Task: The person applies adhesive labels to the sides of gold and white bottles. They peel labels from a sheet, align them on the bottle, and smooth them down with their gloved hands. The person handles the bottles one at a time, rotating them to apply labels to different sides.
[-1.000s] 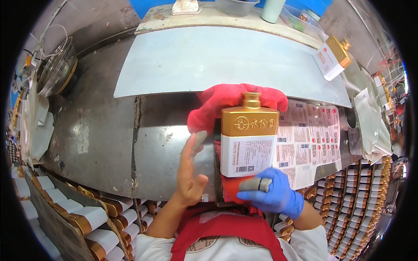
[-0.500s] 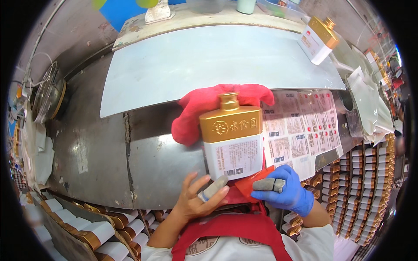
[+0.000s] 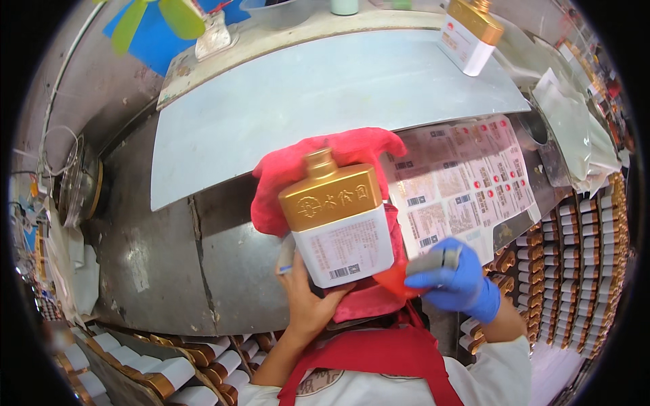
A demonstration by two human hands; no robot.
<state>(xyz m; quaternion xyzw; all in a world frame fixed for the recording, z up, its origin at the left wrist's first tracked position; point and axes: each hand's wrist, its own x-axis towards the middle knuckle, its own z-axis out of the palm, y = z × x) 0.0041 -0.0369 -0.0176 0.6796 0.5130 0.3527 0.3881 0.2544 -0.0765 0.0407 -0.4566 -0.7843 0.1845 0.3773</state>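
Observation:
A white bottle with a gold shoulder and neck (image 3: 342, 233) lies on a red cloth (image 3: 325, 145), its neck pointing away from me and slightly left. A printed label covers its white face. My left hand (image 3: 308, 298) grips the bottle's lower left corner, thumb along the base and fingers up the left side, partly hidden behind it; a grey finger cover shows there. My right hand (image 3: 453, 281), in a blue glove with grey finger covers, holds a flat orange-red scraper (image 3: 391, 279) beside the bottle's lower right corner.
A printed label sheet (image 3: 467, 176) lies right of the cloth. Behind is a pale board (image 3: 305, 88) with another gold-and-white bottle (image 3: 470, 37) at its right end. Racks of similar bottles (image 3: 569, 264) stand at lower right, more (image 3: 135, 365) at lower left. A green fan (image 3: 159, 20) is at back left.
My left hand has gone from below the bottle to a grip on its lower left side. The bottle now leans further left. My right hand still holds the scraper. The view has shifted.

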